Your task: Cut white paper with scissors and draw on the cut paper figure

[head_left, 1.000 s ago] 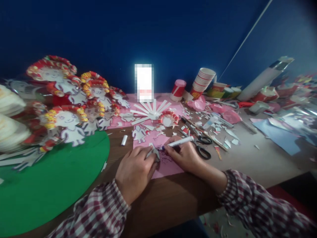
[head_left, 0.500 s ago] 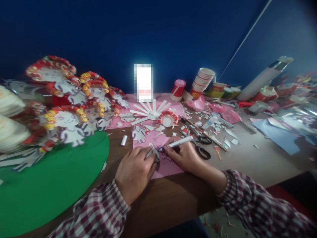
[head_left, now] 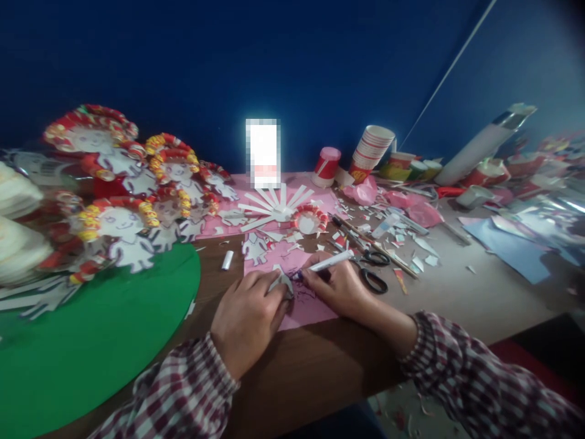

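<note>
My right hand (head_left: 340,283) is closed around a white marker (head_left: 331,261), its dark tip down at the edge of a small white paper cut-out (head_left: 284,281). My left hand (head_left: 249,314) pins that cut-out against a pink sheet (head_left: 315,312), fingers curled over it and covering much of its shape. Dark pen strokes mark the pink sheet around the tip. A white marker cap (head_left: 227,260) lies to the left of the sheet. Just above my left hand rests another paper figure (head_left: 256,250) with a dark outline. Black-handled scissors (head_left: 375,280) lie right beside my right hand.
Paper dolls (head_left: 132,228) with red and yellow curled hair stand at the left, by a green round board (head_left: 150,323). Paper scraps (head_left: 402,235), a thin stick (head_left: 397,262) and stacked paper cups (head_left: 372,149) occupy the right. White paper strips (head_left: 278,207) fan out behind.
The whole view has shifted very slightly. Both hands keep nearly the same pose, with the marker tip still at the edge of the cut-out.
</note>
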A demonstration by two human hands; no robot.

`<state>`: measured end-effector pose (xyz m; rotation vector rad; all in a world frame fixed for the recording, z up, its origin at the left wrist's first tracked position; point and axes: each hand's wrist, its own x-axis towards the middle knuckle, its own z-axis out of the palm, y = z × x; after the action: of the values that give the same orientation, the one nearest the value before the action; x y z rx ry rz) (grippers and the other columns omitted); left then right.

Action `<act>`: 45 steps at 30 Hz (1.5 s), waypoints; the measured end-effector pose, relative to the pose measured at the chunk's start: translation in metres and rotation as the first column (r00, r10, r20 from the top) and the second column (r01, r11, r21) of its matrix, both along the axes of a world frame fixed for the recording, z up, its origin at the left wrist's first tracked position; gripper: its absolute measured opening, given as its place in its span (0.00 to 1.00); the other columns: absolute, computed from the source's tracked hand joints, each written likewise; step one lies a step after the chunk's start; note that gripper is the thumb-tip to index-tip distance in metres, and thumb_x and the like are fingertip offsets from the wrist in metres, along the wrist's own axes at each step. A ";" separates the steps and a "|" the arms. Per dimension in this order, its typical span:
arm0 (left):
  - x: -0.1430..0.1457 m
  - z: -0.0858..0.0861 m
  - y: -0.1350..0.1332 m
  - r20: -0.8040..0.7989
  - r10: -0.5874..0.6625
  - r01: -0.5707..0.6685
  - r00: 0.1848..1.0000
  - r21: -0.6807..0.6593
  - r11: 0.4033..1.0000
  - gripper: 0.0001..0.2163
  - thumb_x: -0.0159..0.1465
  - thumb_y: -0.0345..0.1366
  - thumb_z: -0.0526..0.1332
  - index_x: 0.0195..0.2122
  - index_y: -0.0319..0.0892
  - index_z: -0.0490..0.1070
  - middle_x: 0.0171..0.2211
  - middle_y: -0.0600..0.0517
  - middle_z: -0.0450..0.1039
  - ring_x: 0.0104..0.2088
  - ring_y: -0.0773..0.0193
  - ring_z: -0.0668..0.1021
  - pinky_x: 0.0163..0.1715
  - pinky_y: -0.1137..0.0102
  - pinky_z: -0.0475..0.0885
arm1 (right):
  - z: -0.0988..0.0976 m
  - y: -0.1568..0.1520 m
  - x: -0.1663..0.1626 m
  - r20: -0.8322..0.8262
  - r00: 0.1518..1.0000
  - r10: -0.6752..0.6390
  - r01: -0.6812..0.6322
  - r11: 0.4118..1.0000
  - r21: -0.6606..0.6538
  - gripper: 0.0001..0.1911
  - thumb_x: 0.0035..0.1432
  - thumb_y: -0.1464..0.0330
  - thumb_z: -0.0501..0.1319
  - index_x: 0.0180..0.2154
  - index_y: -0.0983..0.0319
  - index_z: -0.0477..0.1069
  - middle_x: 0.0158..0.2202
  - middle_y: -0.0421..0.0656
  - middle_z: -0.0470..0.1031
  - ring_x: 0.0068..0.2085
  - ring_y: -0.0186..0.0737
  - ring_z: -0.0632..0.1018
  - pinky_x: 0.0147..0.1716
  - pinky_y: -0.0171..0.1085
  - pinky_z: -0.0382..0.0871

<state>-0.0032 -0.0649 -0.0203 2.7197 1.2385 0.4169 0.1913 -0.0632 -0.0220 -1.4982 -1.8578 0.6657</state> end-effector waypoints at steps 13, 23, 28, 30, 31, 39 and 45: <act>0.001 0.000 0.000 -0.009 0.008 -0.008 1.000 -0.008 1.000 0.11 0.62 0.36 0.52 0.43 0.44 0.70 0.48 0.48 0.70 0.47 0.55 0.68 0.45 0.57 0.67 | -0.002 0.001 0.000 -0.039 0.999 0.028 -0.027 1.000 0.008 0.08 0.57 0.65 0.55 0.31 0.63 0.68 0.26 0.40 0.70 0.28 0.34 0.70 0.28 0.32 0.61; 0.000 -0.002 0.000 0.000 0.001 -0.001 1.000 0.010 1.000 0.11 0.62 0.36 0.53 0.43 0.43 0.70 0.48 0.47 0.70 0.48 0.55 0.68 0.45 0.57 0.68 | 0.003 0.000 0.000 -0.014 0.999 0.053 -0.053 0.998 -0.016 0.07 0.56 0.67 0.55 0.28 0.63 0.66 0.24 0.38 0.69 0.27 0.33 0.70 0.27 0.31 0.60; 0.000 -0.002 0.001 -0.008 -0.004 0.005 1.000 0.008 1.000 0.11 0.62 0.36 0.53 0.43 0.43 0.70 0.48 0.48 0.69 0.47 0.55 0.68 0.45 0.57 0.68 | 0.001 0.000 0.000 -0.056 0.998 0.035 -0.038 0.998 -0.048 0.08 0.57 0.67 0.54 0.29 0.63 0.67 0.24 0.38 0.69 0.26 0.33 0.70 0.25 0.30 0.60; 0.000 -0.002 0.001 -0.007 -0.005 0.005 1.000 0.011 1.000 0.11 0.62 0.36 0.53 0.43 0.43 0.70 0.48 0.48 0.69 0.47 0.55 0.69 0.45 0.57 0.68 | 0.000 0.000 0.000 -0.056 0.998 0.029 -0.031 0.999 -0.032 0.08 0.58 0.66 0.54 0.30 0.63 0.67 0.25 0.39 0.69 0.27 0.33 0.70 0.26 0.31 0.60; 0.000 -0.001 0.001 -0.006 -0.004 0.004 1.000 0.011 1.000 0.11 0.62 0.36 0.53 0.43 0.43 0.70 0.48 0.48 0.70 0.47 0.55 0.69 0.45 0.57 0.68 | 0.000 0.001 0.000 -0.050 0.998 0.034 -0.035 0.999 -0.021 0.08 0.58 0.66 0.55 0.31 0.63 0.67 0.25 0.39 0.70 0.28 0.34 0.70 0.26 0.31 0.60; 0.000 -0.001 0.000 -0.017 -0.002 0.002 1.000 0.001 1.000 0.11 0.62 0.36 0.52 0.43 0.42 0.70 0.48 0.48 0.69 0.47 0.55 0.68 0.45 0.57 0.67 | 0.003 0.001 0.001 -0.016 0.997 0.070 -0.070 0.997 -0.015 0.09 0.58 0.66 0.54 0.28 0.63 0.66 0.24 0.39 0.69 0.27 0.33 0.69 0.27 0.31 0.60; 0.000 -0.002 0.001 -0.016 -0.008 0.008 1.000 0.009 1.000 0.11 0.62 0.36 0.53 0.43 0.42 0.70 0.48 0.48 0.69 0.47 0.54 0.68 0.45 0.57 0.67 | 0.007 0.000 0.000 -0.053 0.994 0.094 -0.095 0.995 -0.015 0.07 0.56 0.69 0.55 0.28 0.64 0.68 0.25 0.39 0.70 0.27 0.32 0.70 0.27 0.30 0.61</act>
<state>-0.0037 -0.0638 -0.0221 2.7402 1.2321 0.4017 0.1911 -0.0630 -0.0147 -1.3973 -1.8963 0.7601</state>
